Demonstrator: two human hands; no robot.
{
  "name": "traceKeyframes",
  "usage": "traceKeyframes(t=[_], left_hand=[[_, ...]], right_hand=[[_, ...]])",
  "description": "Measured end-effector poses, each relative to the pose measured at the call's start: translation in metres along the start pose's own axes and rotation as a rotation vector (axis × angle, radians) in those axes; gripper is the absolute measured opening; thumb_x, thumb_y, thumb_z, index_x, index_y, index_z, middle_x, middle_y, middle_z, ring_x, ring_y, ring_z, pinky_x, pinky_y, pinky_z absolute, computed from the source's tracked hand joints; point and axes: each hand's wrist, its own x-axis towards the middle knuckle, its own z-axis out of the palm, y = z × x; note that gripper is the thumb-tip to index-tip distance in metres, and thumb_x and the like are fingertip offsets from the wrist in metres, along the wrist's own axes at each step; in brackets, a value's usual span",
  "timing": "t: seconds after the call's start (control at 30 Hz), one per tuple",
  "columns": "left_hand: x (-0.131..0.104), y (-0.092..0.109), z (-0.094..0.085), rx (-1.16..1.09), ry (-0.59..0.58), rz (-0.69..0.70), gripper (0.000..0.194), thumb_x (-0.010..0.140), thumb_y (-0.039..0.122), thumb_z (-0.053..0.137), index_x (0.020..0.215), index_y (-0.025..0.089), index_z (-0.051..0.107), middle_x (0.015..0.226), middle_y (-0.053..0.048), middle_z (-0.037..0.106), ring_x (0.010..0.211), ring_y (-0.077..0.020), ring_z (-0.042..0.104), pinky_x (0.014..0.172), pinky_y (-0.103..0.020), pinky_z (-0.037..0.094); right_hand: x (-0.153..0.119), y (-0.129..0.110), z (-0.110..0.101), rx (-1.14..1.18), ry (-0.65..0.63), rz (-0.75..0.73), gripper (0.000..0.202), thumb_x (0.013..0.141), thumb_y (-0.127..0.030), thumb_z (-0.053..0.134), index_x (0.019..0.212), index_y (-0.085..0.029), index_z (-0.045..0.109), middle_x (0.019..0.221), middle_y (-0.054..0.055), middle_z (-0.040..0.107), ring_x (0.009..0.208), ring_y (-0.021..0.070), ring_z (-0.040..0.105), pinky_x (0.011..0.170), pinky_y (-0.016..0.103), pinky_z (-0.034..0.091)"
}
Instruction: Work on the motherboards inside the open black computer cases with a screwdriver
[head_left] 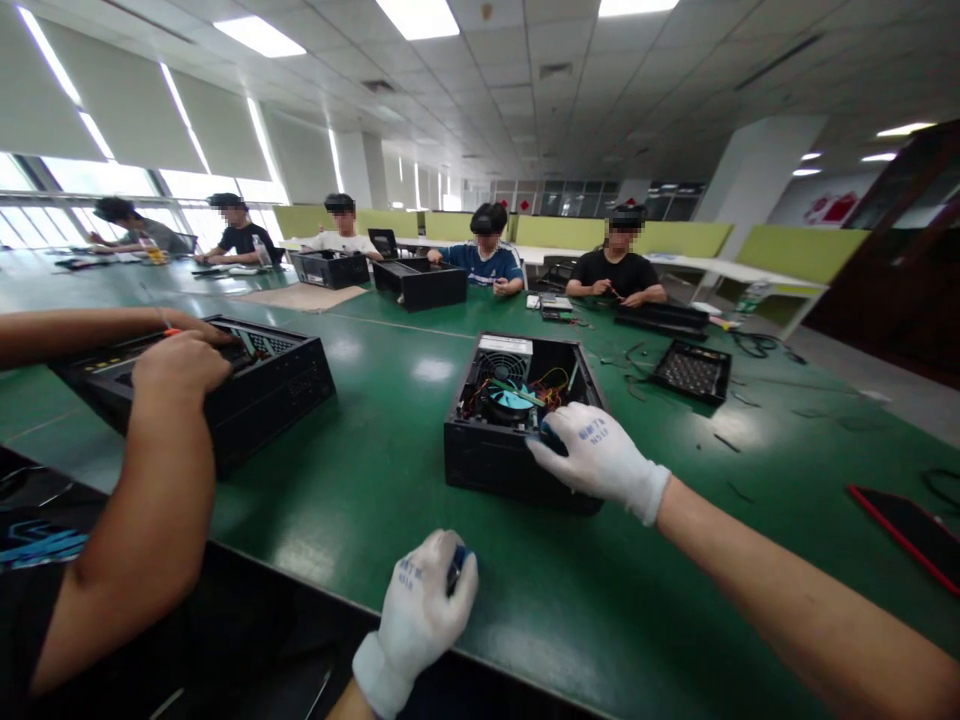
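My right hand (592, 450), in a white glove with blue print, is at the near right corner of an open black computer case (517, 470). Its thumb lies against the front wall and its fingers curl over the rim. Inside the case show a fan with a light-blue centre (512, 397), coloured wires (553, 392) and a power supply (504, 365). My left hand (427, 605), gloved alike, is curled at the table's near edge, apart from the case. Dark blue shows between its thumb and fingers; whether it holds anything is hidden.
At left, a neighbour's bare arms (176, 390) reach into another black case (277, 390). Several people sit across the green table (360, 490), some with cases. A black perforated panel (691, 370), loose cable bits and a red-edged black object (911, 530) lie at right.
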Motion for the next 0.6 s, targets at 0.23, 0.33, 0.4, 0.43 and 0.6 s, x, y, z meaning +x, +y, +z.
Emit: traceKeyframes(t=[0.23, 0.33, 0.4, 0.43, 0.6], left_hand=[[0.002, 0.032, -0.037, -0.064, 0.13, 0.081, 0.011, 0.099, 0.026, 0.056, 0.089, 0.022, 0.055, 0.076, 0.002, 0.056, 0.064, -0.0151, 0.057, 0.062, -0.029, 0.043], [0.008, 0.061, -0.068, -0.088, 0.191, 0.191, 0.008, 0.095, 0.02, 0.059, 0.088, 0.022, 0.055, 0.075, 0.002, 0.055, 0.062, -0.0141, 0.054, 0.061, -0.028, 0.042], [0.016, 0.081, -0.085, -0.07, 0.202, 0.269, 0.007, 0.092, 0.019, 0.061, 0.089, 0.022, 0.056, 0.076, 0.001, 0.056, 0.064, -0.0146, 0.054, 0.062, -0.029, 0.041], [0.022, 0.09, -0.092, -0.054, 0.189, 0.303, 0.007, 0.092, 0.019, 0.062, 0.09, 0.022, 0.056, 0.077, 0.001, 0.057, 0.065, -0.0151, 0.054, 0.062, -0.029, 0.041], [0.049, 0.126, -0.103, 0.039, -0.011, 0.394, 0.011, 0.096, 0.026, 0.06, 0.087, 0.023, 0.055, 0.076, 0.001, 0.057, 0.064, -0.0161, 0.054, 0.059, -0.032, 0.037]], right_hand=[[-0.083, -0.024, -0.032, 0.162, 0.067, -0.068, 0.039, 0.103, -0.051, 0.051, 0.086, -0.019, 0.065, 0.081, 0.007, 0.066, 0.076, 0.0209, 0.056, 0.075, 0.034, 0.037], [-0.106, -0.03, -0.041, 0.185, 0.065, -0.083, 0.038, 0.102, -0.051, 0.052, 0.083, -0.019, 0.064, 0.08, 0.007, 0.064, 0.076, 0.0212, 0.055, 0.074, 0.036, 0.036], [-0.117, -0.033, -0.047, 0.207, 0.056, -0.096, 0.038, 0.102, -0.05, 0.053, 0.082, -0.02, 0.064, 0.079, 0.006, 0.063, 0.074, 0.0208, 0.053, 0.073, 0.036, 0.035], [-0.123, -0.035, -0.05, 0.223, 0.05, -0.103, 0.037, 0.102, -0.05, 0.053, 0.082, -0.02, 0.064, 0.078, 0.006, 0.063, 0.073, 0.0205, 0.053, 0.072, 0.036, 0.035], [-0.148, -0.042, -0.061, 0.339, 0.043, -0.146, 0.024, 0.099, -0.041, 0.058, 0.089, -0.021, 0.066, 0.083, 0.005, 0.065, 0.077, 0.0209, 0.054, 0.072, 0.036, 0.037]])
